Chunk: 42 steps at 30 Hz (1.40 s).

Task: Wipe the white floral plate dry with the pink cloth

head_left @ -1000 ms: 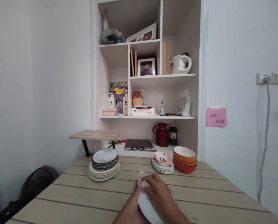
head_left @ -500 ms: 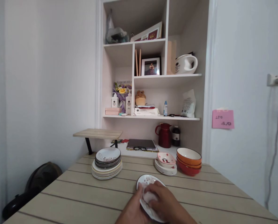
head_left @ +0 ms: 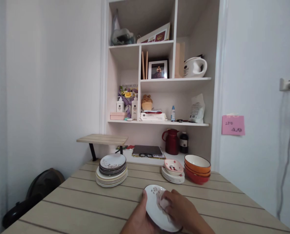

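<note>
Near the front of the table, a white plate [head_left: 152, 205] with a dark rim and a brown floral print is tilted up toward me. My left hand [head_left: 140, 217] grips its left side, thumb on the rim and the other fingers hidden beneath. In my right hand [head_left: 180, 206] is a bunched whitish cloth [head_left: 163, 202], pressed against the right part of the plate's face. The fingers of that hand are curled round the cloth, which hides part of the print.
A stack of plates [head_left: 112, 182] stands at the back left of the table [head_left: 86, 208]. Small dishes on saucers [head_left: 173, 178] and stacked orange and red bowls [head_left: 198, 169] stand at the back right. Behind are a red jug [head_left: 172, 142], a dark bottle [head_left: 183, 143] and shelves.
My right hand and the cloth have slid right across the plate, baring more of its left and middle face. The plate has shifted slightly right, still in my left hand.
</note>
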Each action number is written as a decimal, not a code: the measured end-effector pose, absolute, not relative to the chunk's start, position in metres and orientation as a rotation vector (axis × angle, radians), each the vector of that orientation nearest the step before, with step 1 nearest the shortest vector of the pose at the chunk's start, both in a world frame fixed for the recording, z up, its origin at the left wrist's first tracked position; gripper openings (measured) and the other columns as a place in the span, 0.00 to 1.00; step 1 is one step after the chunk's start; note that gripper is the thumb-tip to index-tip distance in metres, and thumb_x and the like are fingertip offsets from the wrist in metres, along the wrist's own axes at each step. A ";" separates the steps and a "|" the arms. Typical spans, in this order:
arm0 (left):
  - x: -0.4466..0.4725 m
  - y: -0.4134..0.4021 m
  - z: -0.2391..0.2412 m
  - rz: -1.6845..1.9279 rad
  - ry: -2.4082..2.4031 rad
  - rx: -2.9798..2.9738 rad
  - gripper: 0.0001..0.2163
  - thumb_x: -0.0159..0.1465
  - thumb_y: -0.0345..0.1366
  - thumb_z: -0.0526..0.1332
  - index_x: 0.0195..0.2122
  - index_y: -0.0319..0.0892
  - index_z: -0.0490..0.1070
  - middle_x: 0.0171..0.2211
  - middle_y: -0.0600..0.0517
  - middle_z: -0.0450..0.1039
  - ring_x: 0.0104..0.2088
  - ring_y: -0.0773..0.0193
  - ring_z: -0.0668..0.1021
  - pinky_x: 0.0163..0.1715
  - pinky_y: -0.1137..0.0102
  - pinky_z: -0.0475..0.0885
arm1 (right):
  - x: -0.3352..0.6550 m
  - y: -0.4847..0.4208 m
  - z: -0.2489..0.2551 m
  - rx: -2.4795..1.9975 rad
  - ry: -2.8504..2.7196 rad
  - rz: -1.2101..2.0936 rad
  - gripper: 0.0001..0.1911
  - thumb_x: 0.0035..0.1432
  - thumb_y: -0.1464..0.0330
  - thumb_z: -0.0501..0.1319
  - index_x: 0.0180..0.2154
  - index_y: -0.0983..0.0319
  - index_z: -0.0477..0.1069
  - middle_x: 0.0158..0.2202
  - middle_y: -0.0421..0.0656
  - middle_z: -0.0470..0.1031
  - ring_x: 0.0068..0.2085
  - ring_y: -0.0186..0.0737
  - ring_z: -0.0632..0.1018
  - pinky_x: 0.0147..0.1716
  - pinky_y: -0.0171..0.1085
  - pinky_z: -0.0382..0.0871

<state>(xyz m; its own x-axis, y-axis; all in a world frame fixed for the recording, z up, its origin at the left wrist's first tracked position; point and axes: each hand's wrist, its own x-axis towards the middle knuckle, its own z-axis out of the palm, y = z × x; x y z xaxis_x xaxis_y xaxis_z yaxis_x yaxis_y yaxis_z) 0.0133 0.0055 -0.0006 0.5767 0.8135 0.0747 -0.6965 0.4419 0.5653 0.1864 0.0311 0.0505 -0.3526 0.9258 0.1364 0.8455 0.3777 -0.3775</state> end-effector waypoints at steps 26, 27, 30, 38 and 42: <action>0.010 0.012 -0.009 0.929 0.166 0.682 0.35 0.59 0.63 0.54 0.57 0.40 0.68 0.50 0.39 0.75 0.52 0.45 0.74 0.54 0.53 0.62 | 0.187 0.027 0.051 -1.305 -2.381 0.540 0.19 0.42 0.74 0.58 0.39 0.56 0.75 0.42 0.44 0.76 0.42 0.44 0.76 0.40 0.37 0.64; 0.011 0.012 -0.009 0.937 0.164 0.676 0.35 0.59 0.63 0.53 0.57 0.40 0.68 0.50 0.39 0.75 0.52 0.45 0.74 0.54 0.53 0.62 | 0.184 0.026 0.052 -1.232 -2.373 0.603 0.20 0.41 0.74 0.58 0.39 0.56 0.75 0.42 0.43 0.76 0.43 0.43 0.76 0.42 0.37 0.64; 0.015 0.016 -0.011 0.944 0.157 0.655 0.35 0.60 0.63 0.52 0.57 0.40 0.68 0.49 0.40 0.75 0.51 0.46 0.75 0.54 0.55 0.63 | 0.169 0.026 0.050 -1.104 -2.327 0.685 0.23 0.41 0.75 0.57 0.41 0.55 0.75 0.45 0.43 0.74 0.46 0.42 0.75 0.45 0.36 0.64; 0.016 0.023 -0.018 0.985 0.189 0.601 0.33 0.55 0.64 0.57 0.52 0.43 0.72 0.48 0.41 0.76 0.52 0.46 0.74 0.55 0.52 0.61 | 0.151 0.042 0.042 -1.329 -2.204 0.421 0.22 0.55 0.71 0.53 0.50 0.52 0.72 0.47 0.44 0.71 0.47 0.42 0.75 0.46 0.36 0.62; 0.011 0.020 -0.017 0.927 0.172 0.685 0.36 0.54 0.64 0.59 0.54 0.40 0.71 0.50 0.39 0.75 0.54 0.43 0.72 0.55 0.50 0.60 | 0.170 0.041 0.045 -1.521 -2.284 0.324 0.20 0.54 0.71 0.53 0.47 0.54 0.72 0.45 0.46 0.73 0.44 0.44 0.76 0.41 0.38 0.62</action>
<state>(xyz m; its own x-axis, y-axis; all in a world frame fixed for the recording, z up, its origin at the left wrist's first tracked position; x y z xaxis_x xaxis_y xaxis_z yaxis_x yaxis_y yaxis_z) 0.0114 0.0202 -0.0167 0.6040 0.7833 0.1475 -0.6782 0.4078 0.6113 0.1702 0.0408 0.0449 -0.3445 0.9211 0.1815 0.8344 0.3890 -0.3905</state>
